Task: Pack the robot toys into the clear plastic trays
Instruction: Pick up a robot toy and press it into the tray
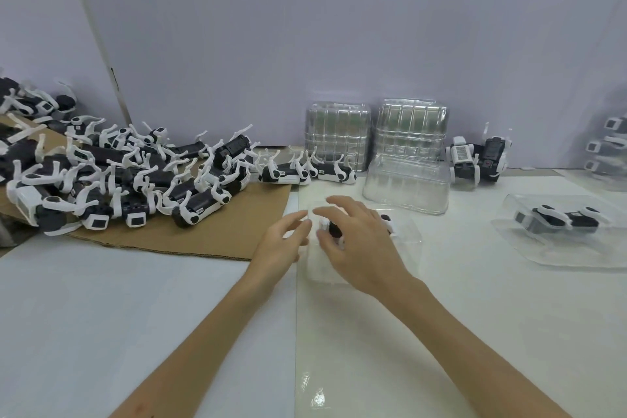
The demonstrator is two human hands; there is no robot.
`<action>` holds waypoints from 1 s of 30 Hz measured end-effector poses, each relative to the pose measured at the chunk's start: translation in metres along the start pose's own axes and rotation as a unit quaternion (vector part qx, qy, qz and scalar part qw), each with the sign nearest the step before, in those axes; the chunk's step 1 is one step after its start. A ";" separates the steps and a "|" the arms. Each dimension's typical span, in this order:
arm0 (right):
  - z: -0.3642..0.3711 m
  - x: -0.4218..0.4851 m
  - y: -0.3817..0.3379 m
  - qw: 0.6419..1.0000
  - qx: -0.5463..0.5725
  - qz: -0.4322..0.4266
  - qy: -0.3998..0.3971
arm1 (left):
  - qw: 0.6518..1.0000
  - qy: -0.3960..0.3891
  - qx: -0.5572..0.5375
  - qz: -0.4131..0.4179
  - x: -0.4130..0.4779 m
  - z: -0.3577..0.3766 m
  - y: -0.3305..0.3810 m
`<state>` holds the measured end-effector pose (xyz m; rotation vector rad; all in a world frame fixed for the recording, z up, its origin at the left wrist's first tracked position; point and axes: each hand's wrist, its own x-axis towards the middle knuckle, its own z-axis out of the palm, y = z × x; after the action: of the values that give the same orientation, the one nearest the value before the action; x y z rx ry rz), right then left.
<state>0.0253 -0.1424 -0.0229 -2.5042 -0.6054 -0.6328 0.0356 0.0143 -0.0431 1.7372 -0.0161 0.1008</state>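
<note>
A black and white robot toy lies in a clear plastic tray at the table's middle, mostly hidden under my hands. My right hand lies spread over the toy, fingers lightly bent and touching it. My left hand rests at the tray's left edge with relaxed fingers beside the toy. A big pile of robot toys covers a cardboard sheet on the left. Another packed tray lies at the right.
Two stacks of clear trays stand upright against the back wall, with one tray lying in front. An upright robot toy stands right of them. More packed trays sit at the far right edge.
</note>
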 end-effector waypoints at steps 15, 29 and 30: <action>0.015 0.005 0.000 0.848 0.398 0.350 -0.008 | 0.972 0.016 -0.205 -0.112 0.002 -0.005 -0.001; -0.038 -0.006 0.116 0.833 0.321 0.428 0.144 | 0.976 0.023 -0.183 -0.114 0.000 -0.004 -0.003; -0.043 -0.009 0.123 0.830 0.317 0.434 0.149 | 0.976 0.024 -0.180 -0.116 0.000 -0.003 -0.002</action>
<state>0.0683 -0.2646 -0.0361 -1.7101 0.4056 -0.3513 0.0350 0.0180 -0.0444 1.3624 0.1932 -0.0308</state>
